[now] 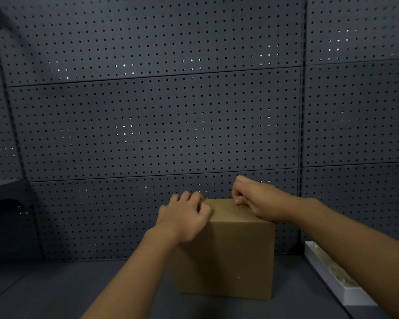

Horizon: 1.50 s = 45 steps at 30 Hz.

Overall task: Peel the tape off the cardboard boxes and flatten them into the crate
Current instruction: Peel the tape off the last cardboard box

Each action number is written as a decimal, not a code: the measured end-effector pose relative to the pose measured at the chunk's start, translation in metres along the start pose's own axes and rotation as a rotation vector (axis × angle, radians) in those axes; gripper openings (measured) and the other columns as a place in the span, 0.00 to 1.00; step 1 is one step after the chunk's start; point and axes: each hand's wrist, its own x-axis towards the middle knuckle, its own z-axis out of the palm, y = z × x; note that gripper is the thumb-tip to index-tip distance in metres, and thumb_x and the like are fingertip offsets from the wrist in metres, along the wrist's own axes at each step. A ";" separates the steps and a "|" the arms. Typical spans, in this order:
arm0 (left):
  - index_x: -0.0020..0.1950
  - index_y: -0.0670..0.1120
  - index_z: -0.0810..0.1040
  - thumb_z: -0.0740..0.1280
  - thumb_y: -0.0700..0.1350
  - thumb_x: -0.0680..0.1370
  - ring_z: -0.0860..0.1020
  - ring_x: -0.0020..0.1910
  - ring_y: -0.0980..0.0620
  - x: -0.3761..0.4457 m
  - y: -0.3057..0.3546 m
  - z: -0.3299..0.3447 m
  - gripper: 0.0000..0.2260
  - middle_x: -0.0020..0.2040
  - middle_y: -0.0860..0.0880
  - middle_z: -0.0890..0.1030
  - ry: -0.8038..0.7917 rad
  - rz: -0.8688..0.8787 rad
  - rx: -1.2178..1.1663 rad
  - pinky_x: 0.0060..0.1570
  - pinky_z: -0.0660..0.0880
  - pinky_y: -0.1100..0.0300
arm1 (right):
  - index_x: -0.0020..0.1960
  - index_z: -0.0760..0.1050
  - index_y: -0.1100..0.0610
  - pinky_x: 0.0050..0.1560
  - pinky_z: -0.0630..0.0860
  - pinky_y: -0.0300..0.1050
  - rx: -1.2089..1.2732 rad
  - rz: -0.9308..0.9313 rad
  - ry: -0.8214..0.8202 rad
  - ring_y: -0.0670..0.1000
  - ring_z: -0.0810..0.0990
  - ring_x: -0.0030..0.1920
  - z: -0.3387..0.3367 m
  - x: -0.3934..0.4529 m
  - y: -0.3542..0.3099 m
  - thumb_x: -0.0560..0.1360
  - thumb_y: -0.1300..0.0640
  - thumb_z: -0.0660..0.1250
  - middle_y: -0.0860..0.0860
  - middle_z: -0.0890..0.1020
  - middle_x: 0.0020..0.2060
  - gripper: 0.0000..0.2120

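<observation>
A closed brown cardboard box [226,256] stands upright on the dark shelf floor, low in the middle of the view. My left hand [184,217] rests on the box's top left corner, fingers curled over the far edge. My right hand [251,199] sits at the top right far edge with its fingertips pinched together on the box top; whether tape is between them is too dark to tell. No crate is in view.
A dark pegboard wall [159,125] stands right behind the box. A grey metal rail or tray edge [332,272] runs along the right side of the shelf floor [55,291]. A dark shelf bracket [7,199] juts out at the left.
</observation>
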 end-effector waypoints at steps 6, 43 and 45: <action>0.68 0.56 0.67 0.48 0.60 0.83 0.67 0.66 0.49 -0.004 0.000 -0.002 0.18 0.67 0.52 0.71 0.000 0.001 0.000 0.60 0.68 0.43 | 0.48 0.66 0.51 0.47 0.73 0.55 0.085 0.011 -0.043 0.57 0.73 0.45 0.002 -0.001 0.001 0.86 0.59 0.55 0.46 0.70 0.47 0.08; 0.71 0.55 0.66 0.47 0.60 0.84 0.67 0.68 0.46 -0.005 0.002 -0.005 0.19 0.68 0.49 0.71 -0.032 -0.019 0.000 0.61 0.70 0.41 | 0.50 0.72 0.54 0.52 0.81 0.56 0.425 0.122 0.197 0.51 0.82 0.46 -0.022 -0.041 0.005 0.83 0.52 0.66 0.53 0.82 0.44 0.06; 0.71 0.55 0.66 0.47 0.60 0.84 0.67 0.69 0.45 -0.006 0.002 -0.006 0.20 0.69 0.49 0.71 -0.041 -0.022 0.001 0.62 0.69 0.41 | 0.51 0.72 0.52 0.52 0.81 0.58 0.436 0.120 0.215 0.53 0.82 0.45 -0.022 -0.038 0.002 0.81 0.49 0.68 0.52 0.82 0.44 0.08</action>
